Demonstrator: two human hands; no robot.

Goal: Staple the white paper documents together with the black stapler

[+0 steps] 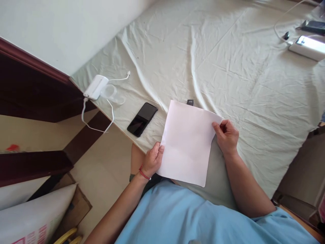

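A blank white sheet of paper is held up in front of my body, over the near edge of the cloth-covered surface. My left hand, with a red cord at the wrist, pinches its left edge below the middle. At the upper right corner, my right hand grips the sheet between thumb and curled fingers. A small black object pokes out from behind the top edge; the paper hides the rest of it. To the left of the sheet lies a black smartphone, screen up.
A pale wrinkled cloth covers the surface. On its left corner sits a white power bank with a cable looping over the edge. Another white device and a dark phone lie far right. A white sack stands lower left.
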